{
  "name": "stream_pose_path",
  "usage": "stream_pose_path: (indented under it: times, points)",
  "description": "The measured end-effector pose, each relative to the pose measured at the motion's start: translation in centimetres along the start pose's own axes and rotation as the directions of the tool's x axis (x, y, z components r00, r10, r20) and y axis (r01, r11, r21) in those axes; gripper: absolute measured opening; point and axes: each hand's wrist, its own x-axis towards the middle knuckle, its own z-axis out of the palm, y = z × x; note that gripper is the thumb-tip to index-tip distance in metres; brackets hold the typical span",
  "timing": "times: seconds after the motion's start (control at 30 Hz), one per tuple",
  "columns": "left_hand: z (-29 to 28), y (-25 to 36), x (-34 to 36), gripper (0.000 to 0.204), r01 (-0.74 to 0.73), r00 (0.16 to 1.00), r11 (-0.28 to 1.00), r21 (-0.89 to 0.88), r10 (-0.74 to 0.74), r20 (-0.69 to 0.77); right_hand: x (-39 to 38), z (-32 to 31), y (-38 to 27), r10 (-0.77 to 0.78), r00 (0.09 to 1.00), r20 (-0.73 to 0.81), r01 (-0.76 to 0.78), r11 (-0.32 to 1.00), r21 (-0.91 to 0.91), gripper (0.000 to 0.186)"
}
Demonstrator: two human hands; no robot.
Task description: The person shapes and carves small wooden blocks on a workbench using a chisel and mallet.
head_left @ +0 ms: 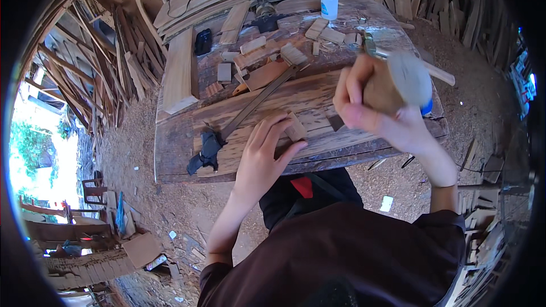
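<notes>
My left hand (263,150) rests at the near side of the wooden workbench (176,162), its thumb and fingers closed round a small wooden block (296,127). Raised over the bench's right side, my right hand (375,115) grips a brown rounded thing with a pale, round end (410,78). Motion blurs that thing, so its kind is unclear. Beyond my left hand, a long metal bar clamp (256,104) lies slantwise, with a dark jaw (208,150) near the bench's left front.
Small wood blocks (253,45) lie scattered across the bench. A white glue bottle (329,3) stands at the back, and a black phone (203,41) lies at the left beside a wide board (181,71). Wood offcuts (122,51) lean along the left side.
</notes>
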Motion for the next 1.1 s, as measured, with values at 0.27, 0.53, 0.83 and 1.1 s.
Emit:
stream_pose_path:
  times: [0.27,0.53,0.83,1.1]
  points:
    - [-1.0,-0.7,0.7,0.020,-0.060,0.998,0.994,0.094,0.056,0.037,-0.7,1.2,0.3,-0.139,0.989,-0.057,0.142,0.988,0.059,0.025]
    - [-0.8,-0.9,1.3,0.023,-0.121,0.987,0.993,-0.005,0.119,-0.111,3.4,2.6,0.0,-0.259,0.894,-0.364,0.335,0.928,0.161,0.025]
    - [-0.2,-0.3,0.0,0.030,0.002,0.981,0.991,-0.136,-0.028,-0.190,4.7,4.1,0.4,-0.247,0.897,-0.366,0.337,0.918,0.209,0.023]
    - [0.0,-0.7,0.0,0.029,-0.056,0.975,0.995,-0.085,0.036,-0.219,4.7,4.6,0.2,-0.268,0.892,-0.364,0.353,0.916,0.191,0.019]
